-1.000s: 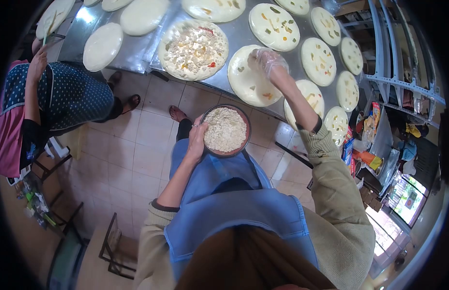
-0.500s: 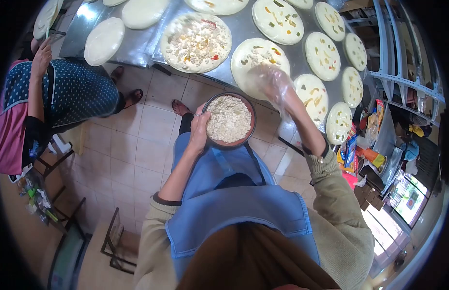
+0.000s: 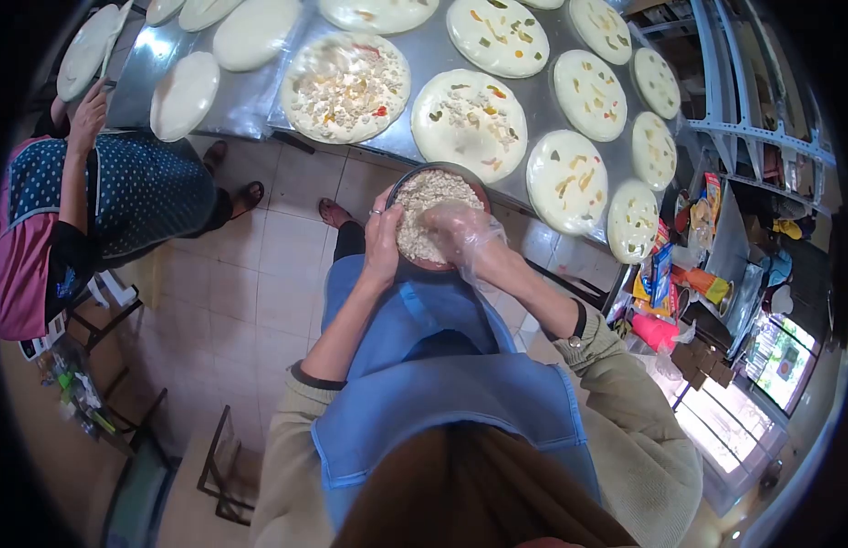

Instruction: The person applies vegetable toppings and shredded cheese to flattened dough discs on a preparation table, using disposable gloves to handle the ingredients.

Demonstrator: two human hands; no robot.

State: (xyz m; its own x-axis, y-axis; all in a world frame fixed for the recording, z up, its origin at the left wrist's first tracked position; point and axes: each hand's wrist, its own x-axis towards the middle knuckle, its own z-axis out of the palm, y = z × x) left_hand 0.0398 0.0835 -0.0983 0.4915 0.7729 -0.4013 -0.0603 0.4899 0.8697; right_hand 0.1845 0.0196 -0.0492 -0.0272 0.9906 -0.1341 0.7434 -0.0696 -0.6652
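Observation:
My left hand (image 3: 381, 239) is closed around the left rim of a round dark bowl (image 3: 480, 194). Pale, crumbly topping (image 3: 433, 189) fills this bowl, held in front of my blue apron. My right hand (image 3: 460, 233), in a clear plastic glove, reaches into the topping; its fingertips are blurred and partly hidden there. Just beyond the bowl, on the metal table (image 3: 401, 68), lies a dough round (image 3: 470, 151) with vegetable strips and some crumbs on its upper part. To its left, another dough round (image 3: 345, 89) is thickly covered with crumbs and colourful bits.
Several dough rounds with vegetable strips (image 3: 567, 187) lie along the table's right side. Plain dough rounds (image 3: 184, 96) are at the left. A co-worker in a dotted apron (image 3: 155, 187) stands on the left, holding a pale disc (image 3: 91, 55). Shelving (image 3: 753, 128) and colourful packets (image 3: 661, 274) are at the right.
My right hand has come back from above the nearest dough round and down into the bowl. That round now shows more crumbs. My left hand still holds the bowl.

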